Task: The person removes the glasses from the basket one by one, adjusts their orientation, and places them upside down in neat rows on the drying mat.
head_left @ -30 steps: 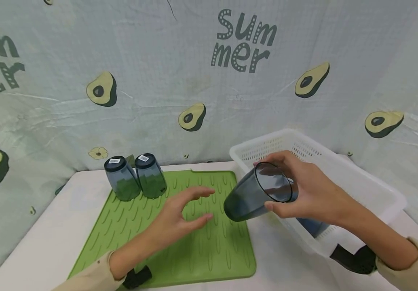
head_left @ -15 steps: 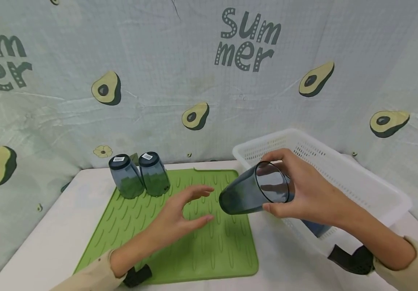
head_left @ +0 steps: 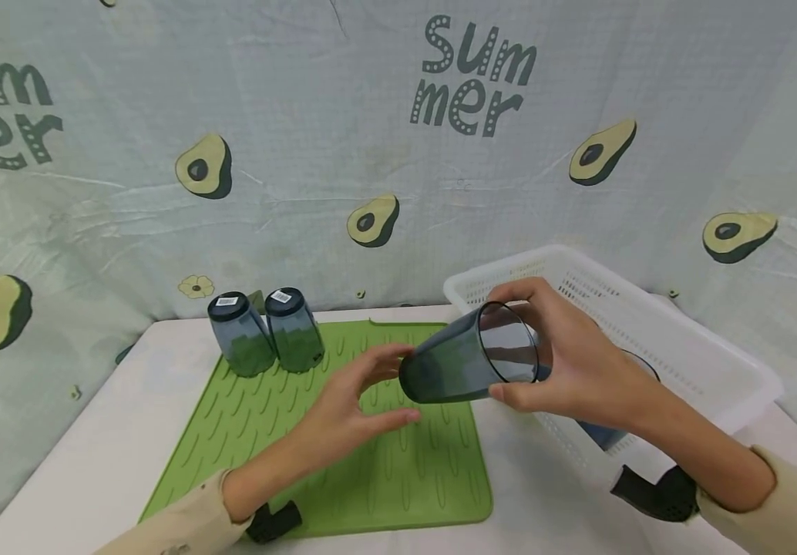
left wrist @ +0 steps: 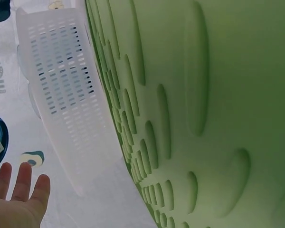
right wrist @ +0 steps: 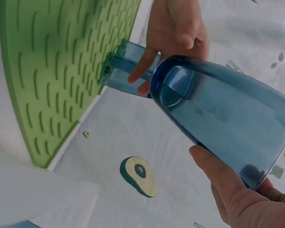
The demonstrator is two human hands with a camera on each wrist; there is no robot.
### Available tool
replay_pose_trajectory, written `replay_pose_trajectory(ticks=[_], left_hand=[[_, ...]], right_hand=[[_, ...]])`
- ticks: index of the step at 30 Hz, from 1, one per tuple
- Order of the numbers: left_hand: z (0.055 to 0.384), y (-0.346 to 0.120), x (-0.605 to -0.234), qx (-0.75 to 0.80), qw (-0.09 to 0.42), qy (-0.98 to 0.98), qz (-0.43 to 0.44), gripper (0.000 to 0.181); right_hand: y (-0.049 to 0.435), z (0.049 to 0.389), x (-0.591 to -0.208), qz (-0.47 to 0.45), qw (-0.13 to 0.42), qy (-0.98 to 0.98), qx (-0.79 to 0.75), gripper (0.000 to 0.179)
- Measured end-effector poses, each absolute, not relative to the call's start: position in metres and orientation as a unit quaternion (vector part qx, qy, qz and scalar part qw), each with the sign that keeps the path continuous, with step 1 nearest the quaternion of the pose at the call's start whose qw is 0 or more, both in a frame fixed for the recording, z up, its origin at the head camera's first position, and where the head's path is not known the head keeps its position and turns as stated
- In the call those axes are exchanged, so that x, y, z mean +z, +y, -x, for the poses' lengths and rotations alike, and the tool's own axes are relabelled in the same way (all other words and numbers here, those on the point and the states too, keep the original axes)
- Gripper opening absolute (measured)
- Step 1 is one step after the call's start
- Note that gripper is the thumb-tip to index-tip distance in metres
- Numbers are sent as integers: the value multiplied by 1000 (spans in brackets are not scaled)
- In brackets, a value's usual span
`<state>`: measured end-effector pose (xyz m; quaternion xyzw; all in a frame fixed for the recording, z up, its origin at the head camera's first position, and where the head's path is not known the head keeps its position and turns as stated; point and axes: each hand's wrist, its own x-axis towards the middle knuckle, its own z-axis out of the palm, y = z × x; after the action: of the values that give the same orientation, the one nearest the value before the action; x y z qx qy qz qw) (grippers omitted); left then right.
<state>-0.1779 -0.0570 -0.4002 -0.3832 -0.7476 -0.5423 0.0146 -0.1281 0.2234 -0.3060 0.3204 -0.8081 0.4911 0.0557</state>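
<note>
My right hand (head_left: pixel 572 366) grips a blue-tinted drinking glass (head_left: pixel 447 358) near its rim, thumb on one side and fingers on the other. The glass tilts over the right part of a green ribbed drying mat (head_left: pixel 433 482), mouth toward my right palm and base toward the left. Fingers spread and thumb apart, my left hand (head_left: pixel 346 405) is right at the base of the glass. In the right wrist view the left hand (right wrist: pixel 173 33) shows behind that base (right wrist: pixel 173 85). A label sticks to the base in the left wrist view.
Two matching glasses (head_left: pixel 240 339) stand upside down side by side at the mat's back left corner. A white perforated plastic basket (head_left: pixel 711 370) stands to the right, with another blue glass (head_left: pixel 603 435) in it. A printed cloth (head_left: pixel 287 154) hangs behind the table.
My right hand has carried the glass left and turned it closer to level. The left hand has moved slightly right, and its fingers now meet the base in the head view.
</note>
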Motion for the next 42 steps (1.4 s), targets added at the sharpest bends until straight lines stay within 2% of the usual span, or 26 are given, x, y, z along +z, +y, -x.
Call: replay_pose_trajectory(ticks=[9, 17, 20, 28, 37, 42], left_hand=[[182, -60, -405, -581, 12, -711, 396, 64], [182, -61, -409, -666, -78, -626, 398, 60], [181, -65, -409, -694, -96, -590, 401, 58], [187, -80, -398, -716, -61, -546, 430, 55], [186, -87, -390, -714, -101, -514, 465, 56], [185, -85, -391, -738, -85, -507, 437, 62]], right_hand=[[218, 131, -308, -350, 60, -800, 484, 76], [219, 132, -307, -376, 42, -777, 504, 79], [220, 132, -307, -366, 44, -786, 495, 78], [219, 126, -309, -285, 37, -854, 433, 77], [204, 109, -322, -250, 40, -891, 377, 77], [203, 110, -326, -248, 42, -888, 386, 79]])
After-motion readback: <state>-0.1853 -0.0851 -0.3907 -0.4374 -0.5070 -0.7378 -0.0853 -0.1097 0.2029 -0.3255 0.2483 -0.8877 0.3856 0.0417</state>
